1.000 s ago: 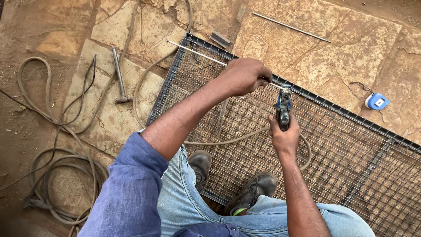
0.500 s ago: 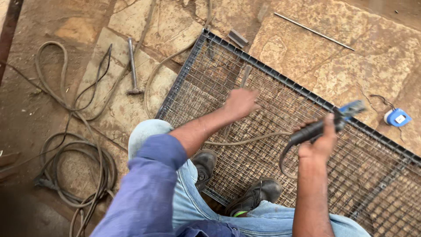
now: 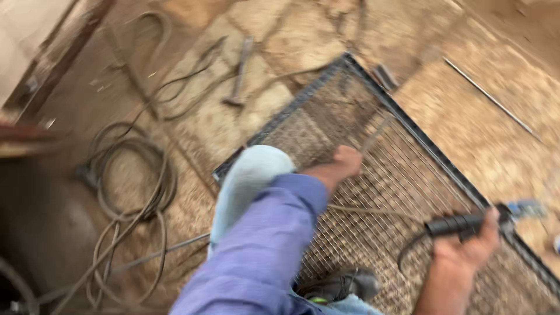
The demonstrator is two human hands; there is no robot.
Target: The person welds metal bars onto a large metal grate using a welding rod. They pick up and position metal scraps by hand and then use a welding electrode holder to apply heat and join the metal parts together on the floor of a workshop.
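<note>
Whole view is smearing with motion blur, so edges are reading soft. Right forearm is getting cut off at the bottom edge around 5 o'clock. Right hand (image 3: 466,248) is gripping a black holder (image 3: 461,224), fingers wrapped shut around the handle, tip pointing toward 3 o'clock; the blue end by it is too blurred to identify. A cable (image 3: 373,211) is trailing off the holder across the mesh (image 3: 402,175).

Left arm in a blue sleeve (image 3: 262,251) is reaching up toward 12 o'clock, hiding much of the mesh's near corner. Left hand (image 3: 345,163) is sitting curled over the mesh near centre frame; a thin rod (image 3: 376,133) is poking out of it toward 1 o'clock, but grip is hard to confirm through blur.

Mesh panel in its dark frame is lying flat on stone paving, running from centre to 4 o'clock. Boot (image 3: 341,286) is standing on it at 6 o'clock. Coiled hose (image 3: 131,175) is lying at 9 o'clock, hammer (image 3: 238,79) at 11, loose bar (image 3: 490,99) at 2.
</note>
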